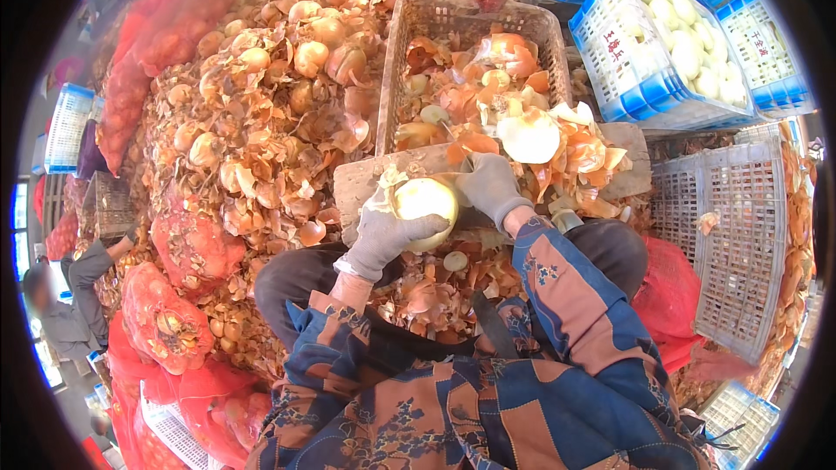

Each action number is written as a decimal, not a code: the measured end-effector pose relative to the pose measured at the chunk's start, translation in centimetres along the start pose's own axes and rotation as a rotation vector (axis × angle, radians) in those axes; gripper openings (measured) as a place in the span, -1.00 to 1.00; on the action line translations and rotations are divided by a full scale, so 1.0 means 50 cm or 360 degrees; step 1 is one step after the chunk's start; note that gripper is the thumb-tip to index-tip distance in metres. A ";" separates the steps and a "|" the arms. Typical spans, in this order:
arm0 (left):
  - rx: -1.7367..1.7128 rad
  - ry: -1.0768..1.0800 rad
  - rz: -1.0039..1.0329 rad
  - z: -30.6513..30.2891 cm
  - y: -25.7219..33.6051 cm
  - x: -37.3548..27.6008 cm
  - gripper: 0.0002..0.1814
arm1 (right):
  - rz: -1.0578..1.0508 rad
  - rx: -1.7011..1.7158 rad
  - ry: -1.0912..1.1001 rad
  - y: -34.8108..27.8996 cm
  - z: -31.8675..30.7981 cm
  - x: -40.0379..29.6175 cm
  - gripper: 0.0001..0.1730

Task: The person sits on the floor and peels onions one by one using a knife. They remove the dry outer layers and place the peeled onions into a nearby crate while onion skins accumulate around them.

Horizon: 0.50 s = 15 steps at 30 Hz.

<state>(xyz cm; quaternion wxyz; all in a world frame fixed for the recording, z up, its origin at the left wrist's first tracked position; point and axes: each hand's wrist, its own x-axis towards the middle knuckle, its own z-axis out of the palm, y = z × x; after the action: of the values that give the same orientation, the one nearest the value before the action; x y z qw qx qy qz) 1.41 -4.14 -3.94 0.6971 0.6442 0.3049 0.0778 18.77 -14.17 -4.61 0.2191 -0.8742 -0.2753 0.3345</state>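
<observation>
My left hand (385,235), in a grey work glove, grips a peeled onion (428,205) above my lap, its thumb across the near side. Just right of the onion is my gloved right hand (491,186), its fingers curled inward. What those fingers hold, if anything, is hidden. Both hands are over a worn wooden board (366,179) lying across the near end of a dirty plastic crate (388,78). Onion skins (588,156) and a bright, pale onion (530,135) lie beyond my right hand. More skins and cut bits (457,110) fill the crate.
Unpeeled onions (310,58) heap up at left, beside red mesh sacks (196,241). Blue-and-white crates (653,88) at upper right hold peeled onions (686,39) and bear writing. A grey plastic crate (738,241) stands tilted at right. Another person (72,306) sits at far left.
</observation>
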 end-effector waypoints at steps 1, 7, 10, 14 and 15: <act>-0.0002 0.0006 0.0025 -0.002 -0.005 0.001 -0.18 | -0.0005 -0.0014 0.0018 -0.010 -0.004 -0.005 -0.68; 0.0611 0.0010 0.0140 0.022 0.004 -0.011 -0.05 | 0.0064 -0.0059 0.0137 -0.011 0.017 0.009 -0.67; 0.1171 0.0105 0.0363 0.041 0.009 -0.032 0.05 | 0.0058 -0.0059 0.0180 -0.009 0.022 0.014 -0.68; 0.1434 0.0109 0.0488 0.047 -0.004 -0.059 0.11 | 0.0112 -0.0090 0.0205 -0.010 0.025 0.017 -0.69; 0.1448 0.0108 0.0522 0.049 0.002 -0.063 0.12 | 0.0130 -0.0046 0.0225 -0.006 0.025 0.020 -0.70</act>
<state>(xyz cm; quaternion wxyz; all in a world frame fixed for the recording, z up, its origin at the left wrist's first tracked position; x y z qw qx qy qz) 0.21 -7.78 -2.88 0.3129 0.9204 0.2250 0.0663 18.41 -13.08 -5.73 0.2116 -0.9092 -0.2281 0.2766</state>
